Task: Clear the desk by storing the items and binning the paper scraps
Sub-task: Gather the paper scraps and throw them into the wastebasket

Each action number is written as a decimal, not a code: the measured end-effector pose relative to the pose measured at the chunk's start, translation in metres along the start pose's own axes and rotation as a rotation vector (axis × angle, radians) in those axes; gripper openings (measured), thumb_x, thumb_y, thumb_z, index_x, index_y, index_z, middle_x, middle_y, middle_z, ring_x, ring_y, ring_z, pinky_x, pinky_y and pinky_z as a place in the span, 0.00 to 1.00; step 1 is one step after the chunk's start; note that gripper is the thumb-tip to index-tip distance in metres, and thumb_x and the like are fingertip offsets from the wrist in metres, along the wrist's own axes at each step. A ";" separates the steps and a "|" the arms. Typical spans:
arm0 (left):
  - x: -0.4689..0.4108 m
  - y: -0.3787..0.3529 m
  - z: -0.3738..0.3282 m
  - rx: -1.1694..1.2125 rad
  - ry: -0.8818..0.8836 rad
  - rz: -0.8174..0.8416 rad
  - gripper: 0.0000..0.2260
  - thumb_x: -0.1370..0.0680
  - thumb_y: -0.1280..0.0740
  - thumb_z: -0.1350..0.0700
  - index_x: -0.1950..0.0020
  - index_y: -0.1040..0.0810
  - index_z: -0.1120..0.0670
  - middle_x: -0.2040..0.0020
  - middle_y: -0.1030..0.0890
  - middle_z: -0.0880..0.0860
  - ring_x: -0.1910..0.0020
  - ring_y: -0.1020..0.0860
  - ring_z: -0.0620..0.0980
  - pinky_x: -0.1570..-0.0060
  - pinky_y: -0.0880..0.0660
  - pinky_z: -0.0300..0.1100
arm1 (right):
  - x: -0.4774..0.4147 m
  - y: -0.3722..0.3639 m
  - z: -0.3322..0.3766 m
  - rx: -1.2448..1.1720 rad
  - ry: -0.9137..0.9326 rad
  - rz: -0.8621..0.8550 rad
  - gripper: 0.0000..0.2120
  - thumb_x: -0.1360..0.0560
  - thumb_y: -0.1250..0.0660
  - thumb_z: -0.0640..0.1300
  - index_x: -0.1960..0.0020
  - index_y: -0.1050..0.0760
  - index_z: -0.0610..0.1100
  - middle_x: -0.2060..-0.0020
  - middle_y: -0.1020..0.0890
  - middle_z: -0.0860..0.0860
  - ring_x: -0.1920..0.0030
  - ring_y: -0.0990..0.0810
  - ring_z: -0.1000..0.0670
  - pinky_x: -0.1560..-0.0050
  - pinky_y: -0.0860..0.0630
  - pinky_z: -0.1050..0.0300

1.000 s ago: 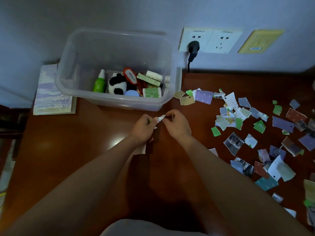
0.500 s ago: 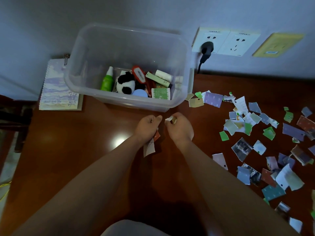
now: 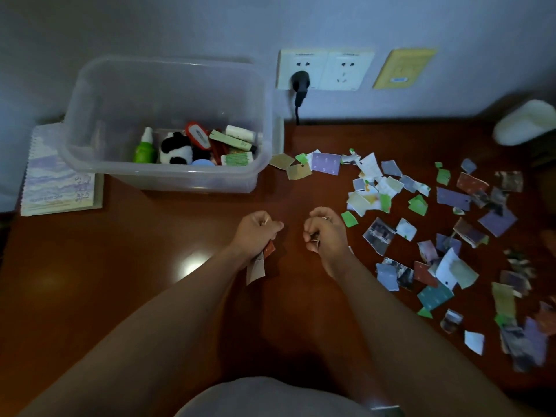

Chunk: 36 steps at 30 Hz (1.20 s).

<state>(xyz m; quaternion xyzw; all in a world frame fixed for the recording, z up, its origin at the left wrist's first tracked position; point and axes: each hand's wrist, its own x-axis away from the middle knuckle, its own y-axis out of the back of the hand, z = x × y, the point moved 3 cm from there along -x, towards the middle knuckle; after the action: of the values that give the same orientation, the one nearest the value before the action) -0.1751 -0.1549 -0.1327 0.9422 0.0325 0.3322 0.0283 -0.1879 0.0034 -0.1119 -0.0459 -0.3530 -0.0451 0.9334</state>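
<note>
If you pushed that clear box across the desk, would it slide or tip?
Probably slide: the box is wide-based, and the panda and bottle sit at its bottom. Likely light, being clear plastic and mostly empty. The glossy desk should offer little grip.

I see both forearms reaching toward the box (image 3: 180,179). Left grip (image 3: 255,233), short of it, fisted round paper scraps (image 3: 256,267); right grip (image 3: 325,233) alongside, apart, pinching a small scrap (image 3: 314,236).
</note>
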 end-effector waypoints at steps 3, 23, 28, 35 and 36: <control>0.007 -0.027 0.003 -0.074 -0.027 0.041 0.15 0.24 0.32 0.61 0.66 0.35 0.52 0.70 0.30 0.51 0.72 0.33 0.46 0.70 0.34 0.39 | 0.010 0.035 -0.003 0.000 0.024 -0.030 0.12 0.30 0.44 0.30 0.54 0.26 0.42 0.72 0.31 0.48 0.74 0.34 0.51 0.73 0.43 0.60; 0.035 -0.112 0.022 -0.541 -0.062 0.160 0.08 0.27 0.34 0.60 0.52 0.22 0.48 0.55 0.18 0.48 0.55 0.19 0.50 0.53 0.22 0.50 | 0.023 0.101 -0.039 1.100 0.074 -0.226 0.19 0.28 0.30 0.57 0.46 0.29 0.45 0.54 0.18 0.49 0.53 0.18 0.45 0.65 0.34 0.60; 0.033 -0.119 0.028 -0.482 -0.058 0.145 0.07 0.27 0.33 0.61 0.60 0.20 0.49 0.61 0.16 0.48 0.55 0.18 0.53 0.51 0.22 0.52 | 0.023 0.103 -0.036 1.084 0.103 -0.218 0.20 0.29 0.28 0.55 0.45 0.31 0.47 0.54 0.19 0.50 0.55 0.20 0.46 0.66 0.35 0.60; 0.037 -0.118 0.031 -0.524 -0.088 0.074 0.08 0.25 0.35 0.60 0.50 0.24 0.48 0.55 0.21 0.47 0.57 0.21 0.48 0.56 0.25 0.43 | 0.017 0.112 -0.033 1.114 0.111 -0.166 0.15 0.29 0.28 0.55 0.47 0.24 0.48 0.54 0.19 0.52 0.52 0.20 0.49 0.65 0.36 0.61; 0.037 -0.118 0.031 -0.534 -0.094 0.075 0.09 0.25 0.35 0.59 0.48 0.24 0.49 0.54 0.21 0.46 0.58 0.21 0.47 0.57 0.25 0.42 | 0.017 0.113 -0.033 1.108 0.120 -0.161 0.12 0.28 0.29 0.53 0.49 0.23 0.49 0.54 0.18 0.52 0.52 0.20 0.49 0.64 0.34 0.61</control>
<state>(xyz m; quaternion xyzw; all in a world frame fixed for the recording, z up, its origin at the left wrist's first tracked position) -0.1319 -0.0355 -0.1424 0.9163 -0.0927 0.2859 0.2649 -0.1410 0.1106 -0.1312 0.4811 -0.2723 0.0734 0.8301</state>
